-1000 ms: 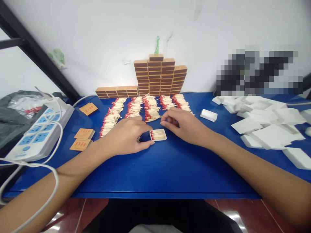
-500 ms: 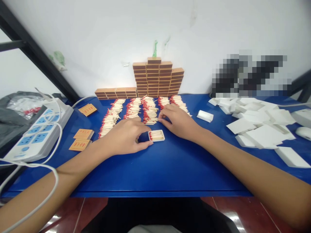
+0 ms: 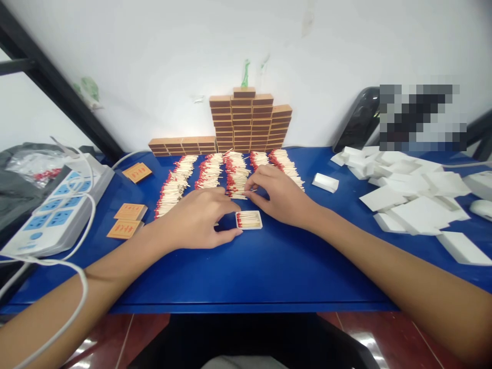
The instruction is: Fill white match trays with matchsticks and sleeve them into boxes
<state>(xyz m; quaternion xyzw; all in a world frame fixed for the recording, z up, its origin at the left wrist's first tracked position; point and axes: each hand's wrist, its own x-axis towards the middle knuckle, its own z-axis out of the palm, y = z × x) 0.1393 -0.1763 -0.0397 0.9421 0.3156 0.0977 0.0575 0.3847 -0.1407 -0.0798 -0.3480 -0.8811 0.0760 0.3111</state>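
Observation:
A small white matchbox tray (image 3: 249,227) lies on the blue table, holding a layer of red-headed matches (image 3: 249,219). My left hand (image 3: 205,218) grips the tray's left end between thumb and fingers. Just beyond the tray, my right hand (image 3: 277,195) pinches at the edge of the middle match row (image 3: 236,177). A pale match end shows between its thumb and forefinger; how many it holds is hidden. More match rows lie to the left, including a long one (image 3: 175,184), and a further row (image 3: 286,166) sits behind my right hand.
Finished-looking matchboxes (image 3: 251,123) are stacked against the wall. Orange box sleeves (image 3: 130,211) lie left, beside a power strip (image 3: 57,210) and white cable. One white tray (image 3: 325,182) stands apart from the heap of white trays (image 3: 415,192) at right.
My right hand has shifted slightly left, closer to the middle match row, with its fingertips pinched there. My left hand stays at the tray.

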